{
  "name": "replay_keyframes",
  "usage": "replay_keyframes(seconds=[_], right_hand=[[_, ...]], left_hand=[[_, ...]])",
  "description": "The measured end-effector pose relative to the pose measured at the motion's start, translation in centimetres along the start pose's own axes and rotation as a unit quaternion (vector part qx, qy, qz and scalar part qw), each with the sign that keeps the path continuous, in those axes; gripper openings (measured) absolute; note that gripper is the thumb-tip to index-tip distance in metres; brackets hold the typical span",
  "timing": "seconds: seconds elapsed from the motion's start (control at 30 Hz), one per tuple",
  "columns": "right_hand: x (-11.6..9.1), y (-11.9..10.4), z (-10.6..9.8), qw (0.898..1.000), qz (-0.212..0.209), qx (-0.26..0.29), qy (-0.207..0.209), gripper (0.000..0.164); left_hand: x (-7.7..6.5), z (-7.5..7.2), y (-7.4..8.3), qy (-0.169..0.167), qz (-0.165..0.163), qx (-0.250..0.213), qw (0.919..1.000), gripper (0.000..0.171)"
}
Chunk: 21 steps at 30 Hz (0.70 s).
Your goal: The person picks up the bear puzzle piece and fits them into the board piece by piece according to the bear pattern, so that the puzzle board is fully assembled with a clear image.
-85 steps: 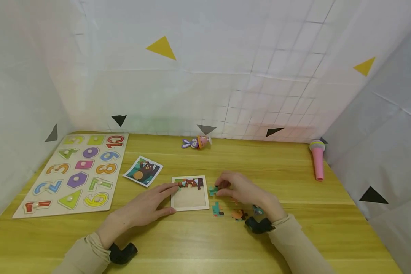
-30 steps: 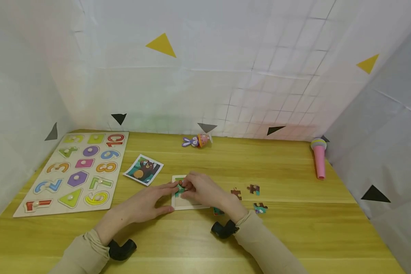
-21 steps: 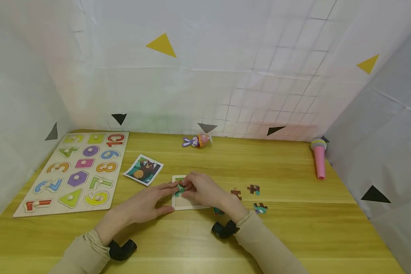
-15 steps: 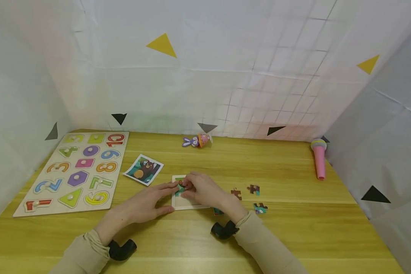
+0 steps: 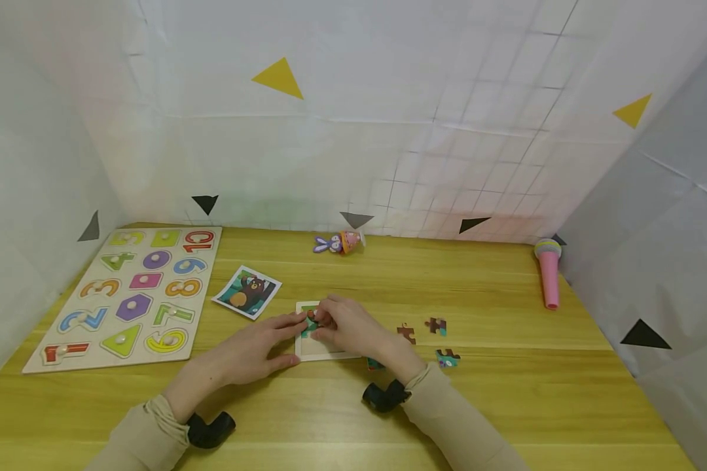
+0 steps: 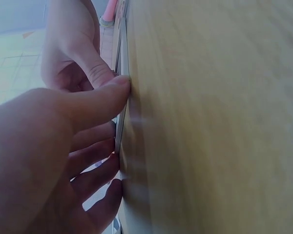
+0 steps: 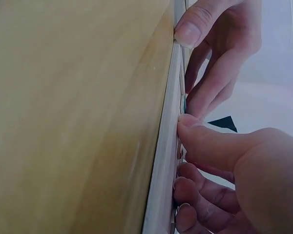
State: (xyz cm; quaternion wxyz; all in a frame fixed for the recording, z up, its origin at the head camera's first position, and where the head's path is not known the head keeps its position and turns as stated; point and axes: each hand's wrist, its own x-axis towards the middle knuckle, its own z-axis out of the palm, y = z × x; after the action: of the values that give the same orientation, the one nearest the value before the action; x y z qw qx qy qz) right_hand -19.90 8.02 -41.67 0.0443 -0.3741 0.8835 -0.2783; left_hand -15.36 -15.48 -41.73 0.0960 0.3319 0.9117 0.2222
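The left hand and the right hand work at a puzzle tray, just below the centre of the frame.
The left hand has thumb and fingers apart, touching the tray at its left side; the right hand, thumb and fingers bent, pinches a teal piece inside the tray. Right of the tray, loose pieces lie on the counter, one of them partly hidden. Farther are a number board at the left of the frame, a bear card, a pink toy microphone at the right and a rabbit toy at the back.
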Motion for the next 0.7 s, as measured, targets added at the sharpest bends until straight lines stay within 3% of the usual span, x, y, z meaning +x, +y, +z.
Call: replay_keyframes(seconds=[0.7], right_hand=[[-0.12,0.22,0.05,0.999,0.022,0.027,0.009,0.016]], left_hand=[[0.2,-0.23,0.76,0.021,0.023,0.061,0.9977,0.056]])
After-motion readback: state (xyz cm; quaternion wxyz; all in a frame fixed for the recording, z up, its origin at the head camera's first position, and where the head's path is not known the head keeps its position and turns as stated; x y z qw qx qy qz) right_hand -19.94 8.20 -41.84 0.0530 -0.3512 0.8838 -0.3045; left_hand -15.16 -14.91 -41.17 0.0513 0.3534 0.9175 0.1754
